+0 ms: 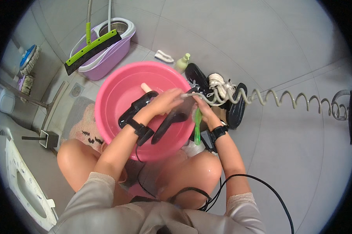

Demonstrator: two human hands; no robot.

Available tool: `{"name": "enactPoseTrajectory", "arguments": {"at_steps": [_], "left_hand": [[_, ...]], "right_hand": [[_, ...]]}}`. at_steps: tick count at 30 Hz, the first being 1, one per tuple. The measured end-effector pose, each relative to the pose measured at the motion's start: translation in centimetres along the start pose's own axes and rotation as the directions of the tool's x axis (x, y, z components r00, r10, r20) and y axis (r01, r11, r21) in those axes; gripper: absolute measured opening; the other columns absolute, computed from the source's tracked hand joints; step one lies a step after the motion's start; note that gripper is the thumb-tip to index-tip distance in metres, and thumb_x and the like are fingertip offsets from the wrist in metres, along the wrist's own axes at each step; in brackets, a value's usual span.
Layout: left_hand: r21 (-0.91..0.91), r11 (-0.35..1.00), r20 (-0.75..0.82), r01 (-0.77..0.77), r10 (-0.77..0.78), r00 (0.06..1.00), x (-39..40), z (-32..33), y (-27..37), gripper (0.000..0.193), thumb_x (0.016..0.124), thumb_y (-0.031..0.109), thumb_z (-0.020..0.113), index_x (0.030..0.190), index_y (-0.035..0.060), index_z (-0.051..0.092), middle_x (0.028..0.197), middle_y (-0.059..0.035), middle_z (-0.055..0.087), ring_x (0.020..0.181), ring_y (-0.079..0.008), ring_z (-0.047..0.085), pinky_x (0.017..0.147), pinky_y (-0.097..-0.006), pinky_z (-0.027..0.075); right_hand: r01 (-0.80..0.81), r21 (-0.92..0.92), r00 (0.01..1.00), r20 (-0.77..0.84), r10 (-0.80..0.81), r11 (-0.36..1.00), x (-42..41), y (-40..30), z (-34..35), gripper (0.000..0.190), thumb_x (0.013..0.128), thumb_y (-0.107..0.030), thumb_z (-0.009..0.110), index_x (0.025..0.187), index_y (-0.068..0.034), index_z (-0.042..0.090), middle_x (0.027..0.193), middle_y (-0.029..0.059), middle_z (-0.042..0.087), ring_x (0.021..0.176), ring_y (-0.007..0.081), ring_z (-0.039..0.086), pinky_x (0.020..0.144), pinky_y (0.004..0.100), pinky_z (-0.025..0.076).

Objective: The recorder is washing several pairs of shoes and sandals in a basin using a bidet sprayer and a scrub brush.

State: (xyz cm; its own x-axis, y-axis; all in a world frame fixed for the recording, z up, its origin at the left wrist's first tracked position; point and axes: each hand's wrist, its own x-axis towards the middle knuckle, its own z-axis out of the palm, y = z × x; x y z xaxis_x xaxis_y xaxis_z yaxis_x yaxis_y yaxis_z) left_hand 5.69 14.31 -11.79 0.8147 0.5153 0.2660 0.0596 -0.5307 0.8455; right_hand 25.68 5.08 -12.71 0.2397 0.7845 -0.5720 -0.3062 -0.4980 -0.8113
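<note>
A pink plastic basin (105, 128) stands between my knees. Inside lies a glossy wet black shoe (132, 109), next to a brush handle of pale colour (146, 87). My left hand (165, 102) is over the basin, fingers blurred, close to the end of a coiled grey hose (252, 95); its grip is unclear. A second dark item, apparently a shoe (174, 120), is tilted between my hands. My right hand (205, 110) is at the basin's right rim, holding a green brush (197, 128) with its handle pointing down. Its fingertips reach the dark item's upper end.
Black slippers (237, 109) and pale sneakers (217, 83) crowd the basin's right side. Behind are a pump bottle (182, 63), a white scrub brush (164, 56) and a purple mop bucket (108, 60) with a green squeegee (92, 48). A black cable (263, 184) loops across my right side.
</note>
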Motion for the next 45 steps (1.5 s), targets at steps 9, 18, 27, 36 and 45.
{"name": "enactPoseTrajectory", "arguments": {"at_steps": [9,18,27,36,45], "left_hand": [[0.318,0.944,-0.027,-0.09,0.104,0.994,-0.8,6.5,0.8,0.025,0.082,0.024,0.058,0.102,0.0111,0.052,0.092,-0.0103,0.055,0.092,-0.0297,0.054,0.076,-0.041,0.043],[0.395,0.916,-0.283,-0.065,0.189,0.94,1.0,8.7,1.8,0.028,0.078,0.014,0.056,0.105,0.0119,0.052,0.097,-0.0098,0.054,0.095,-0.0296,0.053,0.081,-0.0422,0.039],[0.165,0.983,0.068,-0.079,0.068,0.995,4.1,5.6,-0.7,0.034,0.077,0.008,0.056,0.11,0.0056,0.049,0.101,-0.0176,0.057,0.094,-0.0359,0.056,0.079,-0.0422,0.044],[-0.041,0.989,0.392,-0.143,0.148,0.908,4.6,2.2,-1.7,0.041,0.078,0.013,0.063,0.114,0.0,0.048,0.104,-0.0214,0.057,0.097,-0.0348,0.057,0.081,-0.0397,0.045],[-0.06,0.983,0.531,-0.175,0.18,0.828,6.4,4.6,1.0,0.044,0.085,0.021,0.056,0.121,0.0003,0.044,0.103,-0.0201,0.058,0.096,-0.034,0.057,0.08,-0.0398,0.045]], "right_hand": [[0.08,-0.164,0.994,0.083,-0.067,0.983,0.7,6.9,0.3,0.034,0.091,-0.021,0.048,0.123,-0.008,0.045,0.12,0.0059,0.05,0.108,0.0152,0.05,0.09,0.0312,0.043],[0.076,-0.097,0.994,-0.065,-0.083,0.992,1.8,7.8,-0.6,0.038,0.095,-0.028,0.042,0.126,-0.006,0.042,0.118,0.007,0.052,0.105,0.016,0.052,0.085,0.0309,0.046],[-0.042,-0.002,0.998,-0.054,0.042,0.999,2.6,8.0,-0.2,0.038,0.092,-0.038,0.044,0.097,-0.003,0.059,0.081,0.0047,0.058,0.068,0.0123,0.053,0.061,0.0254,0.042],[0.082,-0.216,0.997,0.027,-0.078,0.973,3.1,8.8,1.0,0.042,0.093,-0.036,0.046,0.114,-0.001,0.052,0.092,0.0029,0.057,0.075,0.0129,0.055,0.064,0.0259,0.043],[0.351,-0.335,0.925,-0.021,-0.379,0.875,5.0,11.3,1.1,0.043,0.094,-0.023,0.044,0.131,-0.002,0.036,0.117,0.0092,0.047,0.095,0.0182,0.053,0.073,0.0299,0.046]]}}
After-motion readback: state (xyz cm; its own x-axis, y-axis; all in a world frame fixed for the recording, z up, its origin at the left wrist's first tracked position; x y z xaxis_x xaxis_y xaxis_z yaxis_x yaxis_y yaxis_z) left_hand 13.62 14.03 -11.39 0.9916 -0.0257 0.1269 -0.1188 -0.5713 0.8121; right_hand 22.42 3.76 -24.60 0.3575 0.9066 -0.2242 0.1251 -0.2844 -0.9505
